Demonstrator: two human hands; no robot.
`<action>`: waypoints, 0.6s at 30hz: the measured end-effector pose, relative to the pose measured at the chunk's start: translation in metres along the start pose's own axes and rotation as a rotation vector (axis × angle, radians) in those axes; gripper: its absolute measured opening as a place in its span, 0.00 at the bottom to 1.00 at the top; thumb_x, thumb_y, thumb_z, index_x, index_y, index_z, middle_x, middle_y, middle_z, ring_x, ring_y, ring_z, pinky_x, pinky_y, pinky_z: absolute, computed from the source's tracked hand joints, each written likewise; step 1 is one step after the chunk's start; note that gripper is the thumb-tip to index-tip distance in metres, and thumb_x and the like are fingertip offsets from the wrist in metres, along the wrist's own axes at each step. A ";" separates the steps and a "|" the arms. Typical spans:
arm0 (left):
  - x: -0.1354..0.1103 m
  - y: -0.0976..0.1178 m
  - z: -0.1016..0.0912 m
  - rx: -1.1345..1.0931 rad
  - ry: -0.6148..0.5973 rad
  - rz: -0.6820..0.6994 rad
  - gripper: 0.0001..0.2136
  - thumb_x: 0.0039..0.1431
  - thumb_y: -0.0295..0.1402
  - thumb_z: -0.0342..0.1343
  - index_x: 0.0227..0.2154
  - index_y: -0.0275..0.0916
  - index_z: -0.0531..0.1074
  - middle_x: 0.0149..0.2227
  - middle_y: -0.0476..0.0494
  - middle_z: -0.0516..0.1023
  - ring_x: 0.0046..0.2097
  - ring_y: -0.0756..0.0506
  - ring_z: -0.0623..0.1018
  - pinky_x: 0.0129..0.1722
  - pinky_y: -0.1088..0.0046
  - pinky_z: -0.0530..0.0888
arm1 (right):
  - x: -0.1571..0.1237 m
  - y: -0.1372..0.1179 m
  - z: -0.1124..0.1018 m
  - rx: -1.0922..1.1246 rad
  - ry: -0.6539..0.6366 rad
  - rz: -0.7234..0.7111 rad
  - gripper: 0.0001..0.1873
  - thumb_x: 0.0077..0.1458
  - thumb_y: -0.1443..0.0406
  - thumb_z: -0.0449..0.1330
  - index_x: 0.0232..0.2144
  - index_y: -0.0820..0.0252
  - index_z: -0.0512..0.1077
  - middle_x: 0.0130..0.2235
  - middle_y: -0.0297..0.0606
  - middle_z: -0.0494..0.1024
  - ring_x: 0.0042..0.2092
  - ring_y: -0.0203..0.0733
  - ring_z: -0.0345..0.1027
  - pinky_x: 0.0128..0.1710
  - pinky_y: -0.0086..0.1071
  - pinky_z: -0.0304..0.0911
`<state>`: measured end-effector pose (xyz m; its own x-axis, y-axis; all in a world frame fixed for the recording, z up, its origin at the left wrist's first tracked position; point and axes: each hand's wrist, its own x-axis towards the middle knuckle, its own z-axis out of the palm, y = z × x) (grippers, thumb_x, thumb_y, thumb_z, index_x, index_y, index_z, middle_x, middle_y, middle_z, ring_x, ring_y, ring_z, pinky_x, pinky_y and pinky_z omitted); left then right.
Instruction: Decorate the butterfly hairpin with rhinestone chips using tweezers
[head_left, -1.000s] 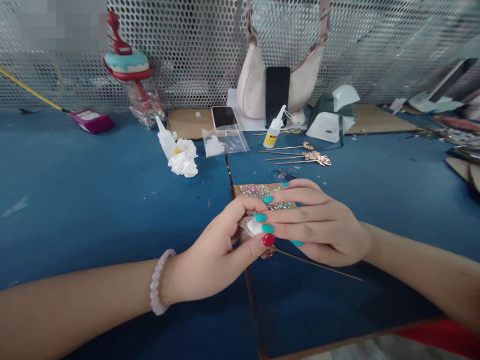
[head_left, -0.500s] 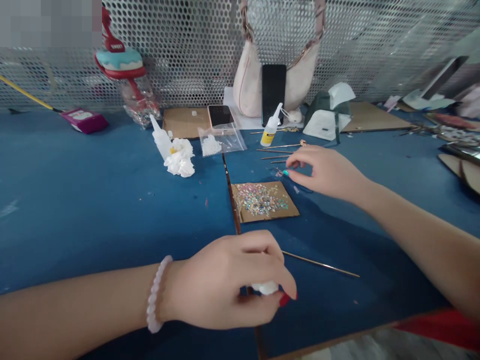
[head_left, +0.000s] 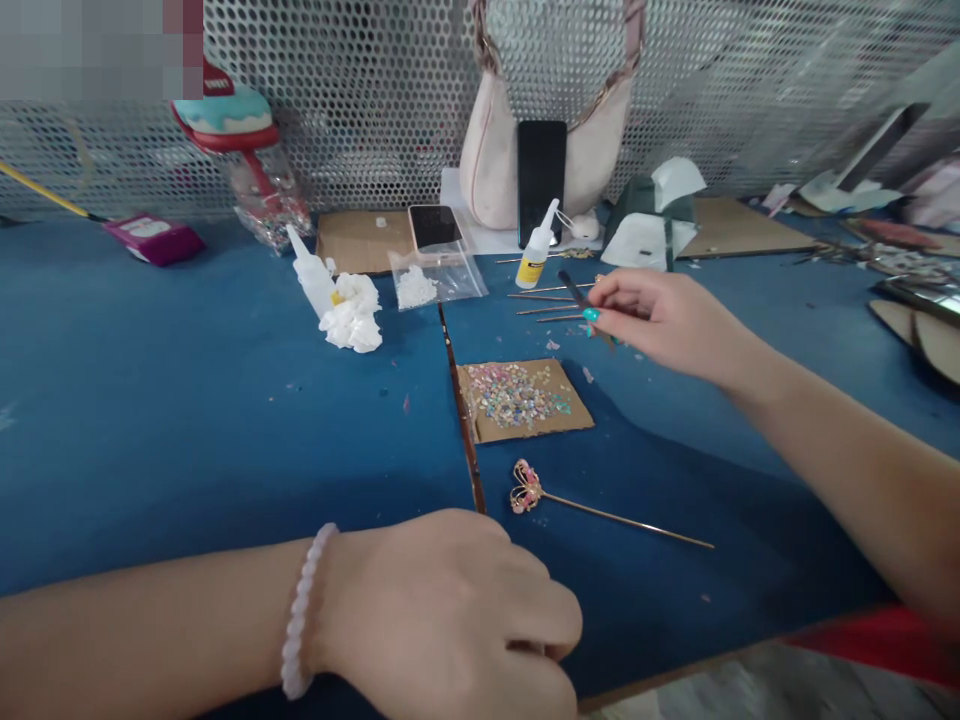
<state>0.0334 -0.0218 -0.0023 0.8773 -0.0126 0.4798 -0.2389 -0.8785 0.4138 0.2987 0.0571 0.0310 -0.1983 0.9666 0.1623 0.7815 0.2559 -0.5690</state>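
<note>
My left hand (head_left: pixel 457 610) rests near the table's front edge, fingers curled into a fist; what it holds is hidden. My right hand (head_left: pixel 660 318) is further back, pinching dark tweezers (head_left: pixel 576 292) with teal-nailed fingers. A gold hairpin (head_left: pixel 600 508) with a pink ornament head lies on the blue table between my hands. Behind it lies a cardboard piece (head_left: pixel 523 399) covered with several small coloured sequins. More gold pins (head_left: pixel 544 303) lie just left of my right hand.
Two glue bottles (head_left: pixel 535 254) (head_left: pixel 310 277), white crumpled tissue (head_left: pixel 352 314), a plastic bag (head_left: pixel 436 277), two phones (head_left: pixel 541 178), a pink handbag (head_left: pixel 495 170) and a candy jar (head_left: pixel 259 190) stand along the perforated metal wall. Cardboard sheets and clutter lie at the right.
My hands parted. The left drew back toward the front edge, leaving the hairpin on the table. The right reached back and picked up the tweezers.
</note>
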 end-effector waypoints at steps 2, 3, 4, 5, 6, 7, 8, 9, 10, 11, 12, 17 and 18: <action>0.001 -0.001 -0.001 0.008 -0.021 0.039 0.16 0.56 0.26 0.54 0.14 0.36 0.63 0.22 0.50 0.67 0.23 0.51 0.58 0.18 0.71 0.55 | -0.001 -0.003 0.000 0.167 -0.007 0.025 0.06 0.54 0.62 0.54 0.33 0.59 0.63 0.28 0.39 0.75 0.27 0.35 0.65 0.27 0.33 0.60; 0.001 -0.002 -0.001 0.008 -0.030 0.048 0.15 0.55 0.25 0.56 0.15 0.35 0.63 0.21 0.50 0.66 0.23 0.51 0.57 0.18 0.71 0.55 | -0.001 -0.005 0.001 0.240 -0.018 0.036 0.06 0.55 0.62 0.54 0.33 0.60 0.63 0.29 0.40 0.75 0.27 0.36 0.66 0.26 0.33 0.61; 0.002 -0.002 -0.002 0.011 -0.043 0.055 0.14 0.54 0.26 0.57 0.15 0.35 0.64 0.21 0.49 0.66 0.23 0.50 0.57 0.18 0.71 0.55 | -0.001 -0.006 0.003 0.306 -0.030 0.044 0.07 0.54 0.62 0.55 0.32 0.60 0.63 0.30 0.40 0.76 0.28 0.36 0.67 0.25 0.33 0.62; 0.002 -0.002 -0.002 0.015 -0.055 0.064 0.14 0.53 0.26 0.59 0.15 0.35 0.65 0.21 0.49 0.65 0.23 0.50 0.57 0.18 0.70 0.55 | -0.002 -0.007 0.004 0.368 -0.042 0.050 0.08 0.54 0.62 0.57 0.33 0.59 0.63 0.31 0.41 0.77 0.28 0.36 0.68 0.25 0.32 0.63; 0.002 -0.002 -0.002 0.023 -0.067 0.068 0.13 0.52 0.26 0.60 0.16 0.35 0.66 0.21 0.50 0.65 0.23 0.50 0.57 0.18 0.70 0.55 | -0.002 -0.007 0.006 0.425 -0.054 0.052 0.08 0.53 0.62 0.58 0.33 0.59 0.63 0.32 0.41 0.77 0.30 0.37 0.70 0.26 0.32 0.65; 0.002 -0.002 -0.003 0.032 -0.077 0.071 0.12 0.52 0.26 0.61 0.16 0.35 0.66 0.21 0.50 0.65 0.23 0.50 0.57 0.18 0.70 0.56 | -0.002 -0.007 0.007 0.476 -0.064 0.053 0.10 0.51 0.62 0.60 0.34 0.59 0.64 0.33 0.40 0.78 0.31 0.37 0.71 0.27 0.32 0.66; 0.002 -0.002 -0.003 0.038 -0.081 0.070 0.12 0.51 0.27 0.62 0.17 0.35 0.66 0.21 0.50 0.65 0.23 0.50 0.57 0.18 0.70 0.56 | -0.002 -0.007 0.009 0.522 -0.072 0.050 0.11 0.50 0.63 0.61 0.35 0.59 0.64 0.33 0.40 0.78 0.32 0.37 0.72 0.29 0.31 0.68; 0.002 -0.001 -0.003 0.043 -0.084 0.072 0.12 0.51 0.27 0.62 0.17 0.36 0.67 0.21 0.50 0.65 0.23 0.50 0.57 0.18 0.69 0.56 | -0.003 -0.007 0.010 0.561 -0.077 0.044 0.12 0.49 0.63 0.62 0.35 0.59 0.65 0.33 0.39 0.78 0.33 0.37 0.72 0.30 0.31 0.68; 0.001 -0.001 -0.003 0.045 -0.085 0.074 0.11 0.51 0.27 0.62 0.18 0.35 0.67 0.22 0.50 0.65 0.23 0.50 0.58 0.18 0.69 0.56 | -0.003 -0.006 0.012 0.592 -0.082 0.040 0.12 0.47 0.64 0.64 0.34 0.59 0.65 0.33 0.38 0.78 0.34 0.37 0.73 0.31 0.31 0.69; 0.001 0.000 -0.003 0.044 -0.085 0.076 0.11 0.50 0.27 0.63 0.19 0.35 0.68 0.22 0.50 0.65 0.23 0.50 0.58 0.19 0.70 0.57 | -0.004 -0.005 0.013 0.618 -0.086 0.035 0.12 0.46 0.65 0.64 0.33 0.59 0.66 0.33 0.37 0.79 0.35 0.37 0.73 0.32 0.30 0.69; 0.001 0.000 -0.003 0.039 -0.086 0.079 0.10 0.50 0.27 0.63 0.19 0.35 0.68 0.22 0.50 0.65 0.24 0.50 0.58 0.19 0.70 0.57 | -0.006 -0.004 0.015 0.637 -0.090 0.032 0.11 0.46 0.65 0.65 0.32 0.59 0.67 0.32 0.37 0.79 0.35 0.37 0.73 0.33 0.30 0.70; -0.001 -0.001 -0.003 0.015 -0.108 0.054 0.07 0.51 0.27 0.63 0.24 0.34 0.70 0.23 0.51 0.66 0.24 0.50 0.58 0.19 0.70 0.58 | -0.020 -0.006 0.024 0.681 -0.067 -0.012 0.09 0.47 0.66 0.67 0.30 0.59 0.70 0.35 0.35 0.80 0.38 0.35 0.74 0.40 0.31 0.70; -0.001 -0.001 -0.003 0.004 -0.108 0.040 0.06 0.51 0.28 0.62 0.24 0.34 0.71 0.22 0.51 0.66 0.23 0.50 0.58 0.19 0.69 0.58 | -0.023 -0.008 0.026 0.681 -0.048 -0.032 0.08 0.47 0.65 0.67 0.29 0.59 0.71 0.36 0.35 0.80 0.39 0.35 0.74 0.41 0.30 0.70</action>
<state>0.0317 -0.0191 -0.0008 0.9070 -0.0988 0.4094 -0.2731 -0.8779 0.3932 0.2813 0.0329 0.0110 -0.2533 0.9540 0.1603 0.2317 0.2207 -0.9474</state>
